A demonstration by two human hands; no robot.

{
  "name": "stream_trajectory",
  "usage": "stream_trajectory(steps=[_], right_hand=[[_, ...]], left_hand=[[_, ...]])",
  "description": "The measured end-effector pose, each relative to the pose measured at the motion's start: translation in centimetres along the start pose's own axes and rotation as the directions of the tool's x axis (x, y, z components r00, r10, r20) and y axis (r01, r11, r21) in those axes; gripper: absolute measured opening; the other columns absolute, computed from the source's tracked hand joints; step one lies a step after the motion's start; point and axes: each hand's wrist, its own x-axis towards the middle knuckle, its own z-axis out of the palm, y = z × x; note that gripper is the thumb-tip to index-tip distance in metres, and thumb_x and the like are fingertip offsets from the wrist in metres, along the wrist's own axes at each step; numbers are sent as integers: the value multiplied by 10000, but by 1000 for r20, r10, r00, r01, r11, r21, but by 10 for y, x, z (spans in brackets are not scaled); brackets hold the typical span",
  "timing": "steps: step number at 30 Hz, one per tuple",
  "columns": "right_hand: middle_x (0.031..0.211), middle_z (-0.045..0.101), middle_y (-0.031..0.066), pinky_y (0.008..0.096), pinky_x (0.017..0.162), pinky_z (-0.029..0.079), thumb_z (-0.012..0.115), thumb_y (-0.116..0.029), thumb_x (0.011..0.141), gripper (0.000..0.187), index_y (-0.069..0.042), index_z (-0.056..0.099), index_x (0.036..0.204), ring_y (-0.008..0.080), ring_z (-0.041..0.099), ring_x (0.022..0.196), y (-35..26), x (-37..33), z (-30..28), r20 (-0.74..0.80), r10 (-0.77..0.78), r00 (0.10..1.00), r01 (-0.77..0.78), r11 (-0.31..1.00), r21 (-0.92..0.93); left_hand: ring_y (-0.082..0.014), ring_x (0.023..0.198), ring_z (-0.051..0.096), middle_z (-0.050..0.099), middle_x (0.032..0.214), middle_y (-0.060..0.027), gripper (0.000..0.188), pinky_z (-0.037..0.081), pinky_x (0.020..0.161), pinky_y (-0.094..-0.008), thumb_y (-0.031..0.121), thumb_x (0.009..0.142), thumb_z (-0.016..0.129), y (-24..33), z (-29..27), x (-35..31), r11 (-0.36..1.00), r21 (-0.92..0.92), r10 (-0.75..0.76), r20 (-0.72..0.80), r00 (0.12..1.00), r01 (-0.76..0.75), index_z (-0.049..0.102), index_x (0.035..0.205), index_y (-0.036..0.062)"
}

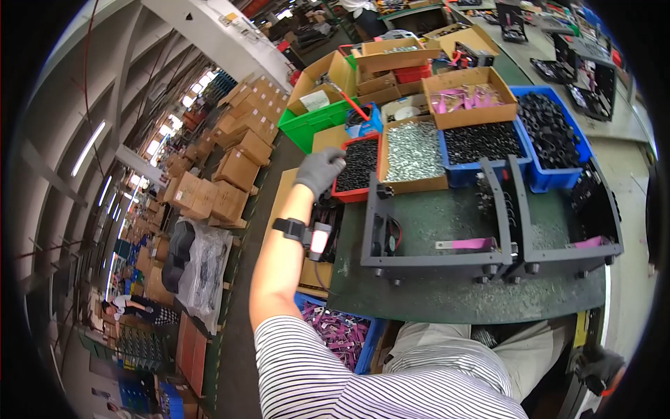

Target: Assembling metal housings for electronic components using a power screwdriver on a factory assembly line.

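My left hand [321, 172], in a grey glove, is at the left rim of a red bin [357, 166] full of small black screws. Its fingers are curled together; whether anything is pinched in them cannot be made out. At the lower right edge, my right hand [601, 369] in a dark glove is closed around something dark with an orange-red part, too dim to name. On the green bench in front of me stand two dark metal frames [436, 261]. Inside the left one lies a purple-wrapped metal strip [469, 244]; the right one has another purple piece [592, 242].
Beyond the frames are a cardboard tray of silver screws [414, 152], blue bins [481, 148] of black parts and a box of purple pieces [470, 98]. A green crate [315, 126] stands back left. Below my left arm sits a blue bin [373, 342] of purple-wrapped strips.
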Motion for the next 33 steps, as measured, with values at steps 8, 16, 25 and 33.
stream_trajectory(steps=[8, 16, 25, 33], right_hand=[[854, 566, 68, 331, 636, 490, 581, 179, 585, 556, 1, 509, 1107, 206, 579, 763, -64, -45, 36, -340, 145, 929, -17, 935, 354], [1026, 546, 106, 304, 681, 484, 586, 125, 603, 570, 10, 469, 1149, 214, 583, 859, -68, -45, 45, -401, 159, 902, -70, 971, 229], [886, 594, 58, 320, 570, 481, 684, 113, 538, 665, -4, 512, 1169, 201, 580, 749, -93, -31, 41, -325, 274, 905, -235, 959, 156], [1231, 525, 160, 311, 720, 485, 601, -244, 784, 659, -68, 347, 1366, 218, 593, 884, -127, -44, 42, 10, 379, 925, -371, 899, 233]], left_hand=[[-315, 1133, 512, 545, 1203, -187, 482, 394, 968, -381, 290, 823, 610, -10, 57, 11, 975, 223, -45, 149, 988, 11, 504, 1250, 93], [-339, 1075, 542, 570, 1132, -205, 446, 424, 921, -396, 308, 814, 603, -21, 68, 36, 979, 170, -157, 265, 952, 114, 520, 1194, 92], [-224, 739, 606, 623, 889, -119, 286, 489, 661, -315, 136, 818, 525, -38, 78, 52, 919, -204, -293, 217, 931, 337, 574, 1084, 40], [-109, 567, 517, 586, 816, -73, 274, 468, 445, -188, 50, 854, 465, -44, 62, 51, 27, -858, -351, 473, 808, 513, 540, 1110, -12]])
